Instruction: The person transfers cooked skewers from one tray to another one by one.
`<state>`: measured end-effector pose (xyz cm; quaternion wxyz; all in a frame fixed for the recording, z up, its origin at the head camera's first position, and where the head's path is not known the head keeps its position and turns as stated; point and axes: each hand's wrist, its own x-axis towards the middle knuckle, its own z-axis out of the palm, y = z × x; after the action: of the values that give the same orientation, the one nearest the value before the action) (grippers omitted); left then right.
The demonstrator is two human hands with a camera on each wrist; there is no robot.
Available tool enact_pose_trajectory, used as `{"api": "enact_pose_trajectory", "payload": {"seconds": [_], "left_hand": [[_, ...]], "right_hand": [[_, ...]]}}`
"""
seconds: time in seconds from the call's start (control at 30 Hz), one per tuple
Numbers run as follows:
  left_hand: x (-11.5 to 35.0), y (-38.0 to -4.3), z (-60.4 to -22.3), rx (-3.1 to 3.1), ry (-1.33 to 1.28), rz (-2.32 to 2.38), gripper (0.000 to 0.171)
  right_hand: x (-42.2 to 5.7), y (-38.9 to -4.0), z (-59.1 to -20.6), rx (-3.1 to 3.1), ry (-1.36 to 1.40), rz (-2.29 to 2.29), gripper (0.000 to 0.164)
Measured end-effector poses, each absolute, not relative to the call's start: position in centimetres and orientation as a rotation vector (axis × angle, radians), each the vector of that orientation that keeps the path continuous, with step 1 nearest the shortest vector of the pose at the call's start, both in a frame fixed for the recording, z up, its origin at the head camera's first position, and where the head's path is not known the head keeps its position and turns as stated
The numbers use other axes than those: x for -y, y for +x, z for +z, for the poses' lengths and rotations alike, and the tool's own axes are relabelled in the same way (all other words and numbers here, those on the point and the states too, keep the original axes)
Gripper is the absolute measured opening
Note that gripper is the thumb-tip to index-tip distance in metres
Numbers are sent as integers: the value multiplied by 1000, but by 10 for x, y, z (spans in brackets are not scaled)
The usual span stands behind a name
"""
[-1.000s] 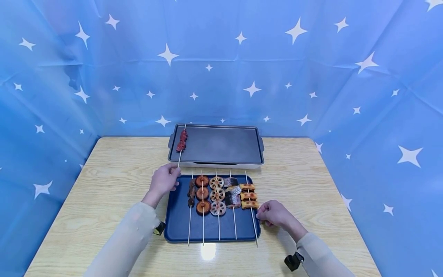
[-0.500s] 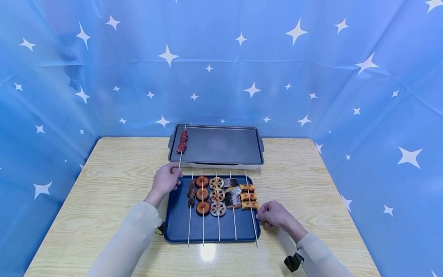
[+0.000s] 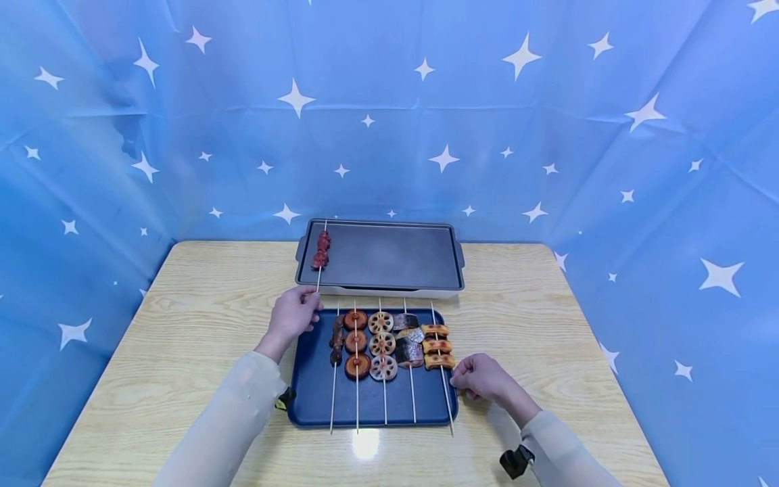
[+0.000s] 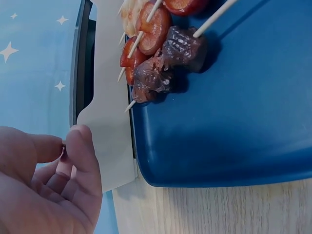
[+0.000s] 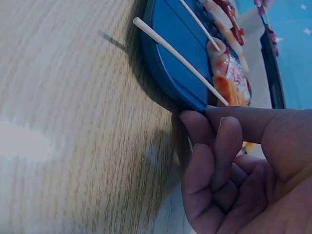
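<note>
With thumb and fingertips, my left hand [image 3: 292,314] pinches the stick of a red meat skewer [image 3: 320,251], whose meat lies on the left part of a dark griddle [image 3: 389,257]. In the left wrist view, the left hand [image 4: 53,180] hides most of that stick's end. My right hand [image 3: 485,377] pinches the right rim of a blue tray [image 3: 313,399]; the right wrist view shows its thumb and finger at the tray's edge [image 5: 168,87]. On the tray lie a dark meat skewer [image 3: 337,338], a brown round-slice skewer [image 3: 356,340] and a lotus root skewer [image 3: 382,343].
A fish-skin skewer [image 3: 409,348] and a yellow browned-piece skewer [image 3: 438,346] fill the tray's right side. Some stick ends overhang its front rim. The griddle stands behind the tray on a wooden table [image 3: 182,325]. A blue star-patterned curtain [image 3: 377,149] surrounds the table.
My left hand has shifted slightly to the right, bringing the red meat skewer with it on the griddle. The right hand and the tray have stayed in place.
</note>
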<state>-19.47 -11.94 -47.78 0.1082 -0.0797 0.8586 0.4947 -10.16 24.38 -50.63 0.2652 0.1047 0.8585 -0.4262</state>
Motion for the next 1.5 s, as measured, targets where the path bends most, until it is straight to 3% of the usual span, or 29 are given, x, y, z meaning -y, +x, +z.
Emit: {"api": "enact_pose_trajectory", "payload": {"seconds": [0.9, 1.5], "left_hand": [[131, -191, -476, -2297, -281, 1639, 31], [143, -165, -469, -2292, -178, 1623, 29]], "right_hand": [[-245, -102, -507, -2309, 266, -1148, 6], [-244, -104, -508, -2321, 299, -1115, 8]]}}
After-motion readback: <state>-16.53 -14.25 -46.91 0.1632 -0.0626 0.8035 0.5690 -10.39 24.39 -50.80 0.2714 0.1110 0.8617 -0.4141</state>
